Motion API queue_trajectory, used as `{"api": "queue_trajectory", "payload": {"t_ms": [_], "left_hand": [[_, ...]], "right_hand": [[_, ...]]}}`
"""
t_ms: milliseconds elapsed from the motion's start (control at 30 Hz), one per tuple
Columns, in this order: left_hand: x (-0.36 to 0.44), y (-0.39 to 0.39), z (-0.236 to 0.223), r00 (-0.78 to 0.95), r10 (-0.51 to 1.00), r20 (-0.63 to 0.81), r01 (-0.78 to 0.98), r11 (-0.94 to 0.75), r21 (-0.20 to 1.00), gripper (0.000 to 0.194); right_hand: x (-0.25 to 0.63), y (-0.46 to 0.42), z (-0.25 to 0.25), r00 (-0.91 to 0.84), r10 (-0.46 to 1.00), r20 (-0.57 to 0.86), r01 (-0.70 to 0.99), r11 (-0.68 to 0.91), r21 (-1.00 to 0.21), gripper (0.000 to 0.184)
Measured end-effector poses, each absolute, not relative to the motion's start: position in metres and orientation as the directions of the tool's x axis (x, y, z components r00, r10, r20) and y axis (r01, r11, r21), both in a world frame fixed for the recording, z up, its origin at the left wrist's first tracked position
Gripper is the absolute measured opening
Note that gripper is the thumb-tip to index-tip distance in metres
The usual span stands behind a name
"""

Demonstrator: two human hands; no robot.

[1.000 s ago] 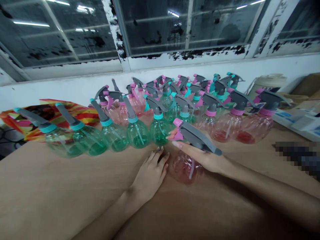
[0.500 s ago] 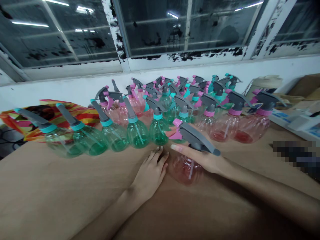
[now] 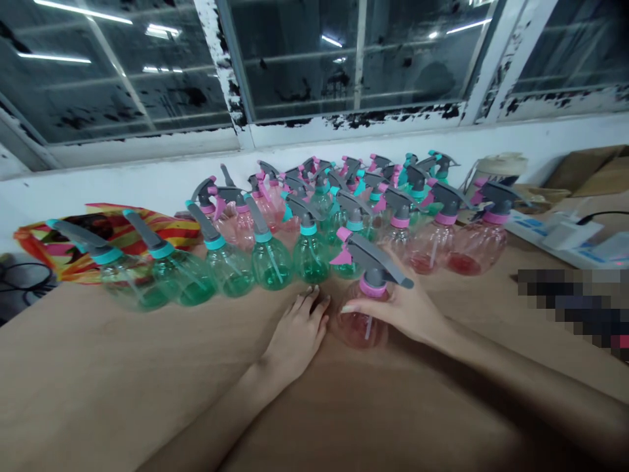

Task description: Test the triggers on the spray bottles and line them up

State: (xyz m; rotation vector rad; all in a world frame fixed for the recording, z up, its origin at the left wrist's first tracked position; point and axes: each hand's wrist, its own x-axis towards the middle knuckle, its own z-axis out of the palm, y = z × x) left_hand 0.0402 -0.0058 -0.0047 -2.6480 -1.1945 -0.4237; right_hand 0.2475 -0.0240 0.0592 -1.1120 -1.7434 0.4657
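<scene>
My right hand (image 3: 415, 308) is wrapped round a clear pink spray bottle (image 3: 361, 332), its thumb across the front just below the pink collar and its other fingers hidden behind. The bottle is upright on the table, with a grey and pink spray head whose nozzle faces left. My left hand (image 3: 297, 333) lies palm down on the wood left of that bottle, fingers stretched, holding nothing. Just beyond its fingertips stands a green spray bottle (image 3: 314, 259) with a turquoise collar.
A front row of green spray bottles (image 3: 228, 272) runs left, and pink spray bottles (image 3: 464, 252) stand right. Several more crowd behind, towards the wall. A bright patterned bag (image 3: 181, 229) lies far left. At right are a power strip (image 3: 555, 239), a cream container (image 3: 496, 172) and cardboard (image 3: 590, 174).
My right hand has slid from the spray head down to the bottle's upper body, uncovering the pink collar. My left hand keeps its place. The camera view has shifted slightly.
</scene>
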Motion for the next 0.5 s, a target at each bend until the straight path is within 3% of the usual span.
{"api": "queue_trajectory", "payload": {"t_ms": [200,367,500], "left_hand": [[0.039,-0.004,-0.003,0.646,0.704,0.295,0.752,-0.653,-0.09,0.032],[0.037,0.001,-0.003,0.67,0.67,0.319,0.727,-0.678,-0.104,0.033],[0.032,0.005,-0.003,0.678,0.645,0.353,0.711,-0.697,-0.092,0.035]], "right_hand": [[0.247,-0.044,0.05,-0.079,0.863,0.498,0.538,0.458,-0.707,0.033],[0.26,-0.057,0.057,-0.041,0.868,0.496,0.539,0.437,-0.72,0.031],[0.303,-0.069,0.062,-0.01,0.918,0.397,0.506,0.348,-0.789,0.031]]}}
